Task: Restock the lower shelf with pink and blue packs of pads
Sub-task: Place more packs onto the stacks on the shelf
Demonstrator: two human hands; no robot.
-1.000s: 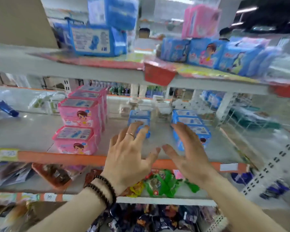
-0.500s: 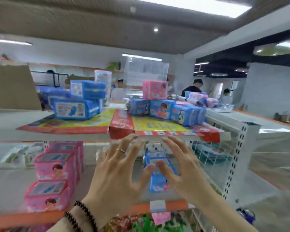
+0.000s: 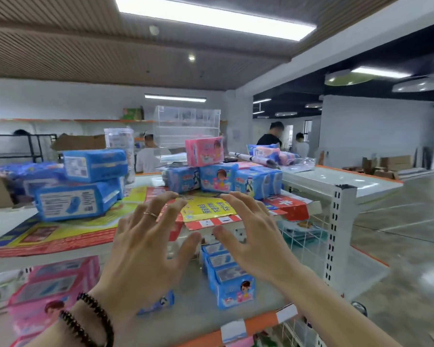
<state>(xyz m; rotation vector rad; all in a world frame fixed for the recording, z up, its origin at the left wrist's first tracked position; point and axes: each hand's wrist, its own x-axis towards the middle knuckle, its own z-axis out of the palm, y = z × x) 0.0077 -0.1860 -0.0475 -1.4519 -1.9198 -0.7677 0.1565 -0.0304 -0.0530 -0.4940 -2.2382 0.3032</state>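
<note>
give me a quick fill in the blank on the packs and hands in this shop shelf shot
1. The single pack standing atop the blue row is ____.
2. The ring is on the ____ hand.
3. The right hand holds ____.
4. The lower shelf's left-side packs are ____.

Missing words: pink; left; nothing; pink

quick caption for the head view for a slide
Both empty hands, left and right, reach toward blue packs on the top shelf, above the partly stocked lower shelf.

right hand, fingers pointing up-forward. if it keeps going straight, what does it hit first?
Probably the row of blue packs on the top shelf, just beyond the right hand. Both hands are empty and open. Depth is unclear; it might clip the paper sheet first.
</note>
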